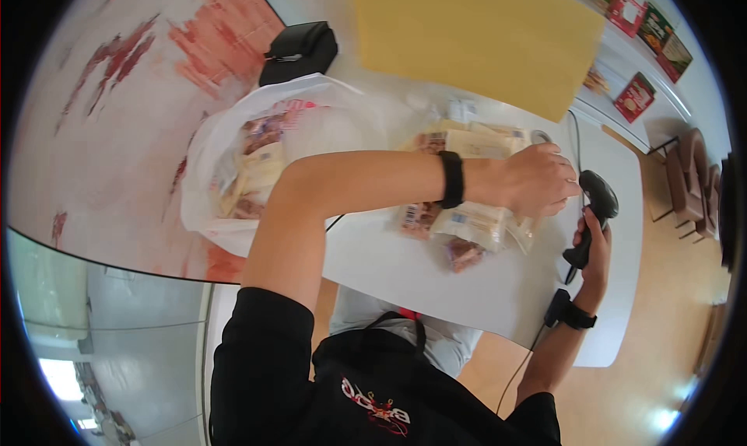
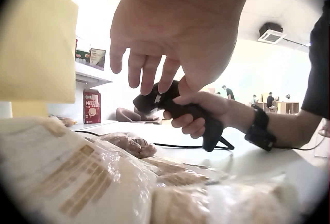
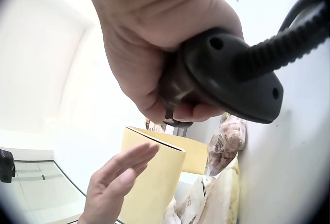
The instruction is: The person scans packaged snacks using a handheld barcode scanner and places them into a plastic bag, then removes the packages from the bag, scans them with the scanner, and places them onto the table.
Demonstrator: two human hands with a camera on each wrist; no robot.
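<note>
My right hand [image 1: 595, 248] grips a black handheld barcode scanner [image 1: 597, 194] by its handle near the table's right side. A ribbed cable leaves the base of the scanner [image 3: 232, 79] in the right wrist view. My left hand [image 1: 537, 180] hovers over the right end of a pile of clear-and-cream food packets [image 1: 471, 227]. Its fingers [image 2: 149, 72] are loosely extended, pointing toward the scanner, and hold nothing. A small packet with brownish-pink contents [image 1: 464, 255] lies at the front of the pile.
On the left, a white plastic bag [image 1: 204, 205] stands open with more packets inside. Behind it sits a black case [image 1: 299, 51]. A large yellow panel [image 1: 478, 41] rises at the back, beside a shelf with red boxes [image 1: 634, 96]. Brown chairs [image 1: 689, 174] stand beyond the table.
</note>
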